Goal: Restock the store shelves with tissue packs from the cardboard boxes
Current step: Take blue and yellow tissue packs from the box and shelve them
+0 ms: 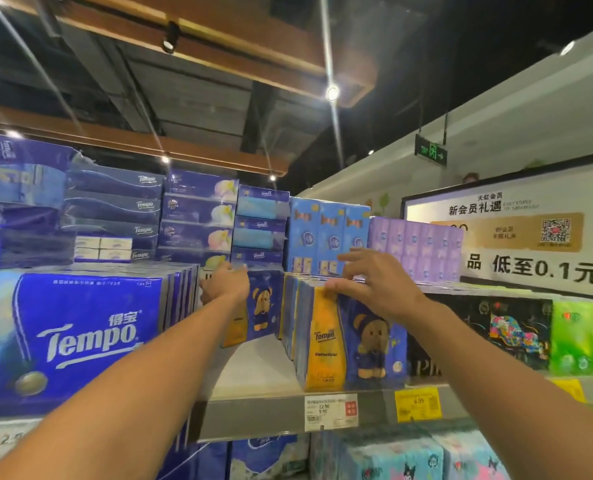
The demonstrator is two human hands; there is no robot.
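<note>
Two bare forearms reaching up and forward from the bottom edge toward a store shelf (253, 372). On the shelf's front rail, a white price label (330, 411) and a yellow price label (417, 404). Right hand (374, 282) with fingers spread and bent over the top edge of the front bear-print Tempo tissue pack (354, 344), touching it at the fingertips; behind it, a row of matching packs (290, 306). Left hand (225, 282) farther in, palm against a second bear-print pack (262, 306) standing deeper on the shelf, fingers extended; grip cannot be made out. At far left, large blue Tempo packs (80, 334). Above, stacked tissue boxes (198, 216). Beyond right, a Chinese promotional sign (517, 233).
</note>
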